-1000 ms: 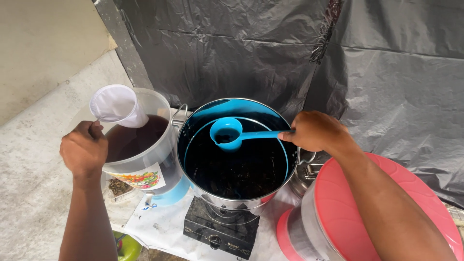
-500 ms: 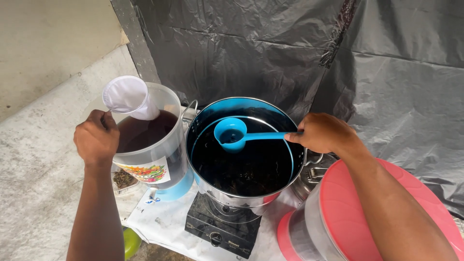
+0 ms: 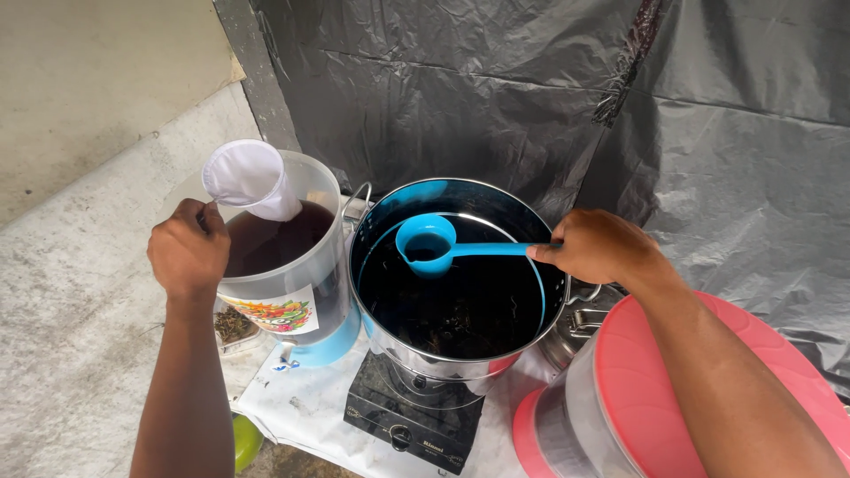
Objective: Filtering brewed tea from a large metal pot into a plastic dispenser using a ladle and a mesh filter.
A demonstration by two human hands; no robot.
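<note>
My right hand (image 3: 598, 248) grips the handle of a blue plastic ladle (image 3: 427, 243), whose bowl hangs level over a large steel pot (image 3: 390, 332) full of dark liquid. My left hand (image 3: 188, 250) holds the handle of a white cloth strainer (image 3: 248, 180) that dips into a clear plastic dispenser jug (image 3: 297, 292), also filled with dark liquid. The jug stands just left of the pot.
The pot sits on a black single-burner stove (image 3: 398, 423) on a white cloth. A pink-lidded clear container (image 3: 620, 398) stands at the lower right, a metal lid (image 3: 580, 323) behind the pot, a small dish of dried bits (image 3: 233, 326) by the jug. Dark plastic sheeting (image 3: 620, 106) hangs behind.
The ladle has shifted slightly left over the pot. My left hand keeps the strainer in the jug. The view has moved closer and to the right.
</note>
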